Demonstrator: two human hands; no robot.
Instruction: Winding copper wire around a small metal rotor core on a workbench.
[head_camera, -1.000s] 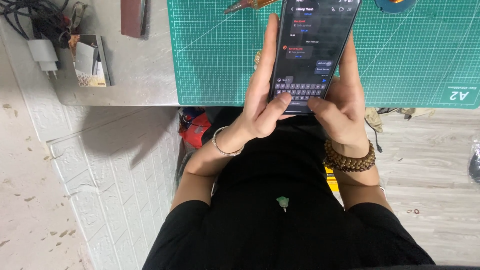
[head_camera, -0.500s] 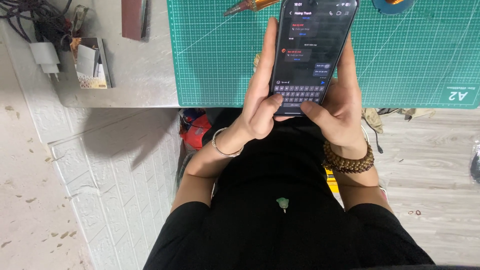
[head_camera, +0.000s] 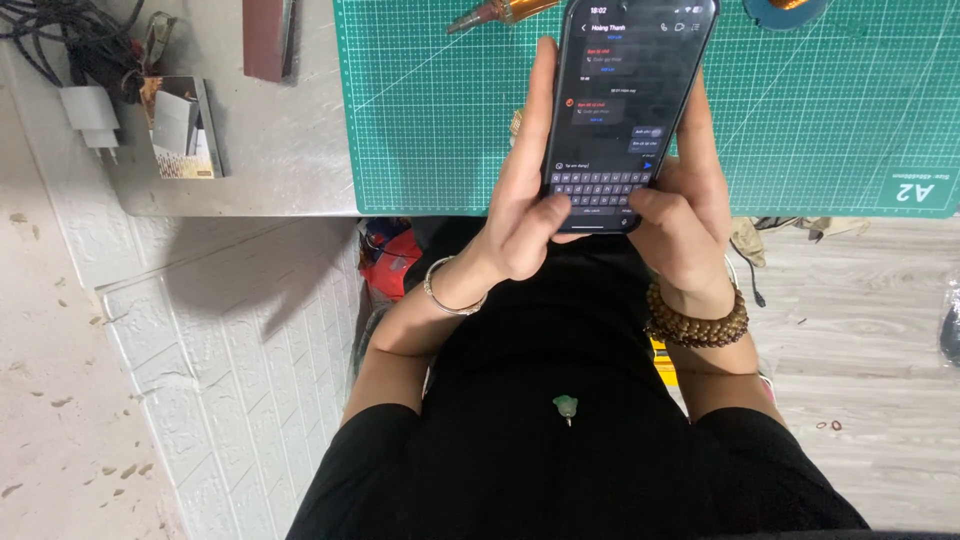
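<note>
Two bare hands wrapped around a glossy black smartphone (head_camera: 625, 95), raised over a ruled green cutting mat (head_camera: 440, 120) on a dull grey tabletop (head_camera: 280, 150). Left hand (head_camera: 525, 215) curled along the phone's left edge, fingers together, thumb tip on the lit keyboard. Right hand (head_camera: 685, 215) cupped behind the right edge, thumb bent onto the lower keys. Thin metal bangle (head_camera: 445, 295) below the left fingers; brown wooden beads (head_camera: 697, 322) below the right.

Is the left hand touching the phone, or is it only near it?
Touching. The head view shows the left hand wrapped around the phone's left edge, fingers up its side and thumb lying on the keyboard at the bottom of the screen.
</note>
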